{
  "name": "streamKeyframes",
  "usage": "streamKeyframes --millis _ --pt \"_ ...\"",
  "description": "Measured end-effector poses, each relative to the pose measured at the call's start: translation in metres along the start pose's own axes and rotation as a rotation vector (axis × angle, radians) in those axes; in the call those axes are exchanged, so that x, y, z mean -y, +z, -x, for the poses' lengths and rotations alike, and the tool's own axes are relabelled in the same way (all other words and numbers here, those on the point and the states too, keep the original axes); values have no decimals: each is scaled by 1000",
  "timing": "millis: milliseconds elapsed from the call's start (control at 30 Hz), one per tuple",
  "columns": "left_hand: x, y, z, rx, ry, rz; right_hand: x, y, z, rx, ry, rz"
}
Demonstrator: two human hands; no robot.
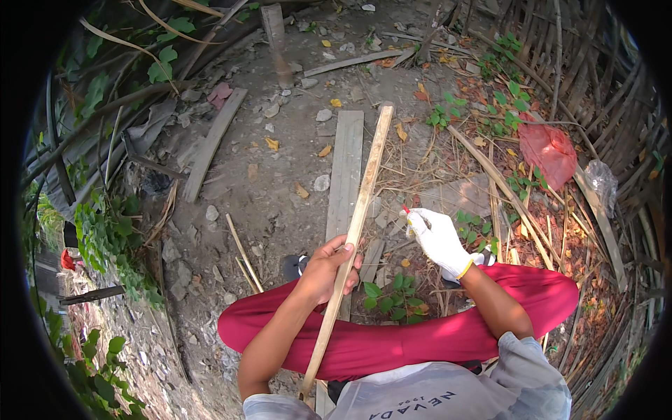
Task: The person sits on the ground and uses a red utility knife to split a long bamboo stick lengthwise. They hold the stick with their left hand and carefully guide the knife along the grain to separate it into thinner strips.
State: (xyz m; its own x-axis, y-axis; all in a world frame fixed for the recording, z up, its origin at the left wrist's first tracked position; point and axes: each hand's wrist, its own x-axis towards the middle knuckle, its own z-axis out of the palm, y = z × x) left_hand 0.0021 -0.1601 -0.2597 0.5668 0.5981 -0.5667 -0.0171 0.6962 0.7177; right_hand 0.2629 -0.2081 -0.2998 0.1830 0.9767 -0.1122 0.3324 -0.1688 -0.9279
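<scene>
Held in bare left hand [329, 274], fingers curled around and thumb on top: long wooden strip [367, 187], slanting over red trousers [392, 343] and outward between the knees. Pinched between thumb and fingers of gloved right hand [437, 239]: small red-tipped item [407, 209], kind not clear. Done, as shown: both pieces gripped. Not seen: contact between the two, nor any mark or cut on strip. Stage judged early; remaining work not determinable. Room for moving: open gap between strip and glove; lower end near shirt [448, 388], probably limiting travel toward body. Partly behind strip, on ground: grey board [344, 168]. Outer bounds: stick fence [616, 91] at right, leafy brush [105, 241] at left.
</scene>
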Motion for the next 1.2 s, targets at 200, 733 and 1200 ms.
streamKeyframes --millis 200,733,1200 --pt "-35 16 -5 71 -30 -28 25 28 3 40 197 -570" --pt "-92 117 -7 77 645 -1550 24 -5 28 -451 85 -1782" --pt "-100 121 -35 314 578 -1502 49 -21 28 -585 139 -1563"
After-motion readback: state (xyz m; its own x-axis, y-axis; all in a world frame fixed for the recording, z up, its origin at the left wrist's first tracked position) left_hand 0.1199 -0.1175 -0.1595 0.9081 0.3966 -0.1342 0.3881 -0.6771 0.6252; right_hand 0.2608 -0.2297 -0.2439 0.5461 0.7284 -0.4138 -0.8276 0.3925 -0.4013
